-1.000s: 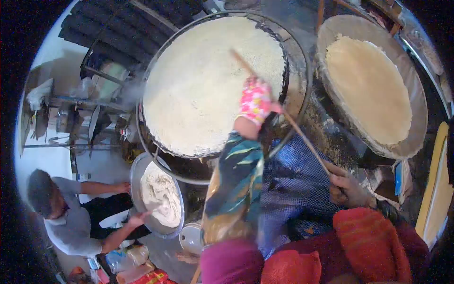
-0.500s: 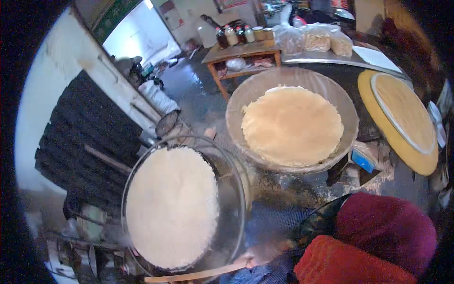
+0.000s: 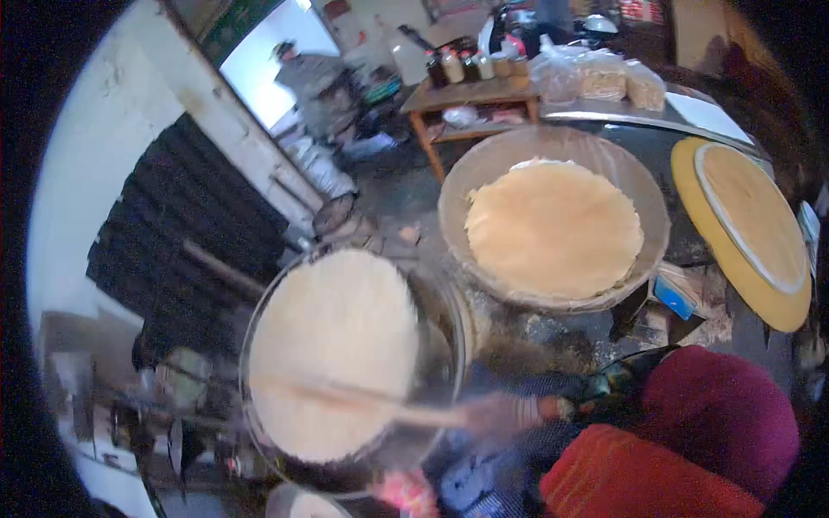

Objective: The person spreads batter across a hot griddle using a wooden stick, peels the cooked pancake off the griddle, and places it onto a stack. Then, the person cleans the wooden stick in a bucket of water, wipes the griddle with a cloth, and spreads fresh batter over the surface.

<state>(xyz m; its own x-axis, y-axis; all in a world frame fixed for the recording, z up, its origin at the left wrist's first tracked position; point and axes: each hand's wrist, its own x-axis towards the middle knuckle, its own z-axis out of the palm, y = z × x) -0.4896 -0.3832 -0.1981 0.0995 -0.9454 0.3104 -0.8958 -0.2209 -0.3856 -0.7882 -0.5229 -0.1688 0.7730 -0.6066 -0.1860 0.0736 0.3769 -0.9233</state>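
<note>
At lower middle, right hand (image 3: 505, 415): we grip the stick (image 3: 371, 401).
Stick: points left across the pale round (image 3: 332, 332).
Left hand (image 3: 406, 492): lower, blurry; grip, we can't tell.

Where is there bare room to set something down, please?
The dark floor looks bare between white sacks and the brown wooden table, whose top is crowded with dark and pale bottles; a wooden stick crosses the round pale sheet.
</note>
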